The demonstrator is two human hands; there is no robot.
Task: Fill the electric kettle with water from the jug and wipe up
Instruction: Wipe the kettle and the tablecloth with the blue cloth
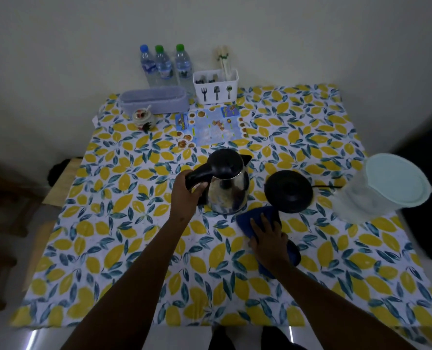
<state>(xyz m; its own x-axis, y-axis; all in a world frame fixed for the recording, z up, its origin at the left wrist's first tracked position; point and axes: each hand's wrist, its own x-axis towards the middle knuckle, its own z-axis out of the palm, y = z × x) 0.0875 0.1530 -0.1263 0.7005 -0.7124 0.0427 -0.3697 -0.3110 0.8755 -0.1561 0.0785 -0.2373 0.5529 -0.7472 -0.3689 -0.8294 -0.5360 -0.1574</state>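
Kettle point(229, 188) mid-table, base point(288, 191) just right of it, jug point(381, 188) far right, cloth point(263, 223) in front of base, bottles point(164, 65) behind at wall.

The lemon-print tabletop point(134, 248) carries a steel kettle point(229, 190), its black base point(288, 192), a lidded jug point(384, 188), a blue cloth point(258, 219), a leaflet point(210, 127) and a cutlery caddy point(216, 88).
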